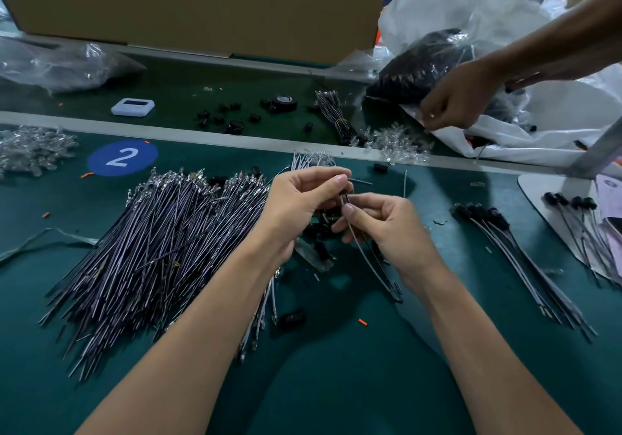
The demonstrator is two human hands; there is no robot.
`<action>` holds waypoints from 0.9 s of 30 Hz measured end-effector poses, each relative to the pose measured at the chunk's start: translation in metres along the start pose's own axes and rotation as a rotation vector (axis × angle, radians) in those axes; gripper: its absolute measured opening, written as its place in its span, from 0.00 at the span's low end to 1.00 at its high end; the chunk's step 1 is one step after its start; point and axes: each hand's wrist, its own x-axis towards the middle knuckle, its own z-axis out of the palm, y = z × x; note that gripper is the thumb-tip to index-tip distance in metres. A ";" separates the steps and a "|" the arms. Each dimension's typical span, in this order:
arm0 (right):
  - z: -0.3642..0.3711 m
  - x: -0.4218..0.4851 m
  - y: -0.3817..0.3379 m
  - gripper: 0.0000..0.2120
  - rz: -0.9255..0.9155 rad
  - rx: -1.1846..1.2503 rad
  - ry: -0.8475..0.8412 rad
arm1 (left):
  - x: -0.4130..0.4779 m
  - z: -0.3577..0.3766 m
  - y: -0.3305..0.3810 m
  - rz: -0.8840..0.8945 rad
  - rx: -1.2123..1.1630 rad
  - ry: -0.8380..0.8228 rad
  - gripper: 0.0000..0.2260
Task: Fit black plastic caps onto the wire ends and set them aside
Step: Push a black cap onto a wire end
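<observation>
Wire (370, 266) curves up from its near end, low by the green counter (336, 384), into your right hand (387, 229). There your thumb and forefinger pinch it close to its top, and the other fingers are curled loosely beneath. Left of that near end lie a stray cap (292, 318) and an orange scrap (362, 322).

Your left hand (303, 205) sits just beside the right, almost touching it. Its fingers are curled, and thumb and fingertips pinch a small black cap (345, 195) at the wire's top end. You cannot tell from this view whether the cap is fully seated.

Under both hands lie loose caps (319, 229). To your left spreads the big pile of bare wires (161, 249). To your right the capped wires (515, 249) lie side by side, caps at the far end. A second capped group (579, 226) lies beyond them, partly on a white plate (545, 192).

Farther out are a blue disc marked 2 (122, 158) and clear plastic pieces (30, 152). Past the metal strip (202, 135) lie scattered caps (229, 118), a tape roll (284, 102), a small white device (133, 107) and a tied wire bundle (333, 111). Another person's hand (461, 98), fingers curled, is at the edge of a white bag (538, 125). A cardboard box (202, 7) stands at the back.
</observation>
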 end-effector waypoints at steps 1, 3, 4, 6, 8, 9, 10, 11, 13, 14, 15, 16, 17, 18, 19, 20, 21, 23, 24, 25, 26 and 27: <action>0.000 0.000 0.001 0.05 -0.005 -0.025 -0.006 | 0.000 0.000 0.000 0.005 0.002 0.003 0.05; 0.001 0.000 0.001 0.08 -0.023 -0.045 -0.005 | -0.001 0.001 0.000 0.011 0.004 -0.001 0.05; 0.001 0.000 0.002 0.09 -0.034 -0.037 0.004 | -0.001 0.003 0.000 0.013 0.002 -0.013 0.06; 0.001 0.001 0.002 0.09 -0.057 -0.017 0.037 | -0.003 0.005 0.000 0.013 0.003 -0.043 0.06; 0.001 0.001 0.002 0.10 -0.071 -0.008 0.058 | -0.004 0.007 0.000 0.014 0.003 -0.056 0.07; 0.001 0.001 0.002 0.10 -0.074 -0.007 0.060 | -0.005 0.007 0.001 0.013 0.002 -0.055 0.08; 0.001 0.001 0.002 0.10 -0.074 -0.008 0.059 | -0.005 0.007 0.001 0.010 0.001 -0.053 0.08; 0.001 0.001 0.002 0.09 -0.073 -0.010 0.059 | -0.005 0.006 0.002 0.006 0.001 -0.050 0.08; 0.001 0.001 0.003 0.09 -0.072 -0.017 0.060 | -0.005 0.006 0.002 -0.001 0.002 -0.045 0.07; 0.001 0.001 0.003 0.09 -0.074 -0.022 0.062 | -0.005 0.005 0.002 -0.001 -0.002 -0.039 0.06; 0.000 0.002 0.004 0.08 -0.077 -0.029 0.065 | -0.005 0.006 0.002 0.002 -0.008 -0.029 0.05; 0.000 0.002 0.004 0.08 -0.081 -0.036 0.069 | -0.005 0.006 0.002 0.003 -0.016 -0.017 0.05; -0.001 0.002 0.005 0.07 -0.086 -0.044 0.072 | -0.005 0.006 0.002 0.003 -0.027 -0.004 0.04; -0.001 0.002 0.006 0.07 -0.092 -0.052 0.075 | -0.004 0.006 0.002 -0.001 -0.040 0.009 0.04; -0.001 0.003 0.007 0.07 -0.100 -0.059 0.078 | -0.004 0.006 0.001 -0.009 -0.051 0.019 0.04; -0.001 0.003 0.007 0.07 -0.110 -0.065 0.081 | -0.004 0.005 0.001 -0.021 -0.062 0.028 0.05; -0.001 0.003 0.008 0.07 -0.120 -0.071 0.086 | -0.003 0.005 0.001 -0.034 -0.074 0.034 0.07; -0.001 0.004 0.009 0.07 -0.138 -0.098 0.108 | -0.003 0.005 0.001 -0.055 -0.091 0.038 0.10; -0.001 0.004 0.009 0.07 -0.148 -0.114 0.123 | -0.004 0.005 0.002 -0.063 -0.091 0.040 0.11; 0.000 0.004 0.010 0.06 -0.158 -0.126 0.139 | -0.004 0.004 0.002 -0.071 -0.091 0.042 0.11; 0.000 0.004 0.010 0.06 -0.169 -0.136 0.152 | -0.004 0.004 0.003 -0.077 -0.094 0.042 0.11; 0.000 0.003 0.011 0.06 -0.181 -0.144 0.162 | -0.004 0.004 0.004 -0.082 -0.098 0.041 0.10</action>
